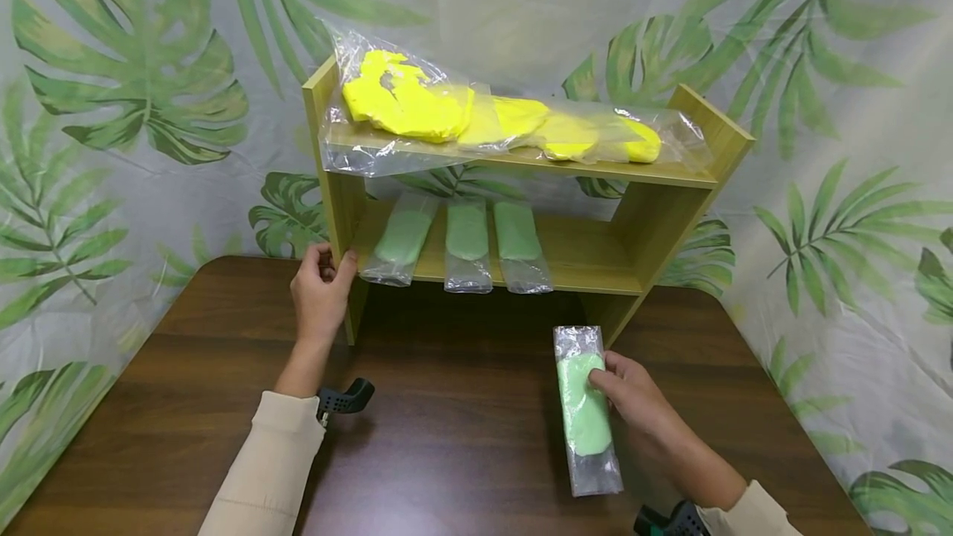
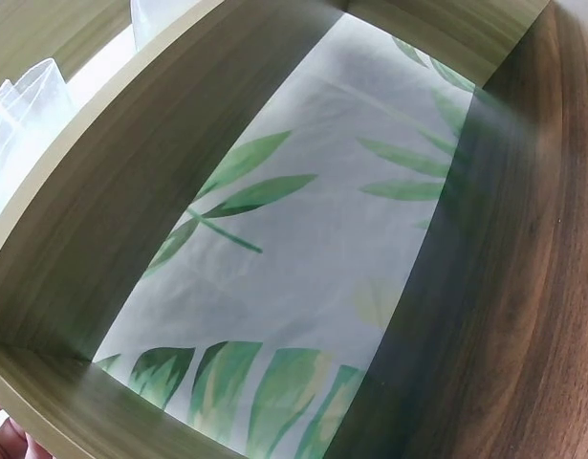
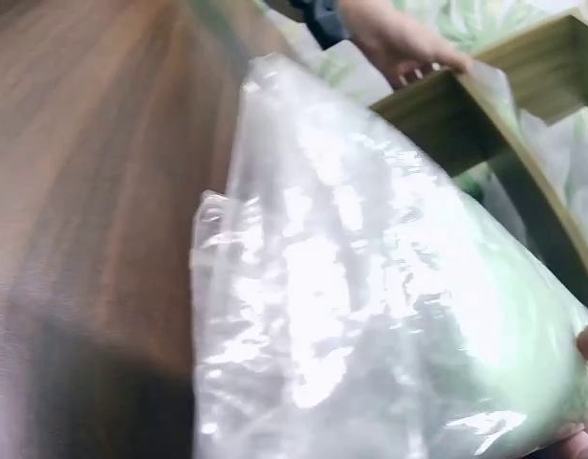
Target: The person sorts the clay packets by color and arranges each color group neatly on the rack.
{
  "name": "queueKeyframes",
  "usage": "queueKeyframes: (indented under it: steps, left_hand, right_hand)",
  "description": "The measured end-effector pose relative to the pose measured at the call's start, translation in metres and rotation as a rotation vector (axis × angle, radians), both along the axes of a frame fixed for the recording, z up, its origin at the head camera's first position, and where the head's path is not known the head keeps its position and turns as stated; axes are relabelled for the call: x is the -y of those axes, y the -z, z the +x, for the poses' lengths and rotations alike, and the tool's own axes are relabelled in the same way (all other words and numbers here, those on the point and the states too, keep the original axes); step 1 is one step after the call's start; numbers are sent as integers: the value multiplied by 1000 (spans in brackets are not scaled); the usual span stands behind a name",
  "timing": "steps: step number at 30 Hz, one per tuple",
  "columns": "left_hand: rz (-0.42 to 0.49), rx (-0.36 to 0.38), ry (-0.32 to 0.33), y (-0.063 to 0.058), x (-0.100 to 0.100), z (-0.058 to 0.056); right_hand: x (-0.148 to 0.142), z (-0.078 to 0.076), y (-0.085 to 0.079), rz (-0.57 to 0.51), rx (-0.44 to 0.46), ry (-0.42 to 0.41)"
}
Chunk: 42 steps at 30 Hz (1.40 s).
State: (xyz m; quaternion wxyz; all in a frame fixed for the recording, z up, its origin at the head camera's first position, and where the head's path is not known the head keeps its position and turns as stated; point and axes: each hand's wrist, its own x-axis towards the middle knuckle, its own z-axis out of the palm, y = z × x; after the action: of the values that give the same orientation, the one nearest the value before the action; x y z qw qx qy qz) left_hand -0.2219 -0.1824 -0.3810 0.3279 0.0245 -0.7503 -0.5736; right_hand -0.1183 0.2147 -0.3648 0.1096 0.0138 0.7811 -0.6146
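My right hand (image 1: 640, 395) pinches a clear plastic packet (image 1: 584, 412) with a flat, rounded, light green clay-like slab inside, thumb across its front. The packet hangs in front of the shelf's lower right corner; its crinkled, shiny end fills much of the right wrist view. At the left, my left hand (image 1: 322, 292) grips the side panel of a small wooden shelf (image 1: 588, 259), thumb on the front edge. Several similar packets lie on its middle board: one tilted packet (image 1: 405, 234), a central packet (image 1: 467, 238) and one beside it (image 1: 519, 242). Their front ends overhang the edge.
Clear bags with yellow lumps (image 1: 409, 102) lie along the top board, some plastic drooping over its front. The shelf stands toward the back of a dark brown wooden table (image 1: 432, 445). Behind it hangs a leaf-patterned cloth (image 1: 506, 7).
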Motion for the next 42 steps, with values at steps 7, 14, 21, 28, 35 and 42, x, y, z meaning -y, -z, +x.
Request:
queueKeyframes:
  steps: [7, 14, 21, 28, 35, 42]
  left_hand:
    - [-8, 3, -10, 1, 2, -1]
    - [3, 8, -9, 0, 2, 1]
    - [0, 5, -19, -1, 1, 2]
    - [-7, 4, -25, -2, 0, 1]
    - [-2, -7, -21, -1, 0, 1]
    - [-8, -6, -24, -1, -1, 1]
  right_hand:
    - [-3, -5, -21, -33, -32, 29]
    - [-5, -11, -43, -108, -59, 21]
    - [-7, -15, -56, -205, -40, 5]
    - [-7, -23, -64, -191, -46, 6]
    - [-9, -33, -73, -197, -66, 10]
    - [-11, -45, -83, -226, -96, 40]
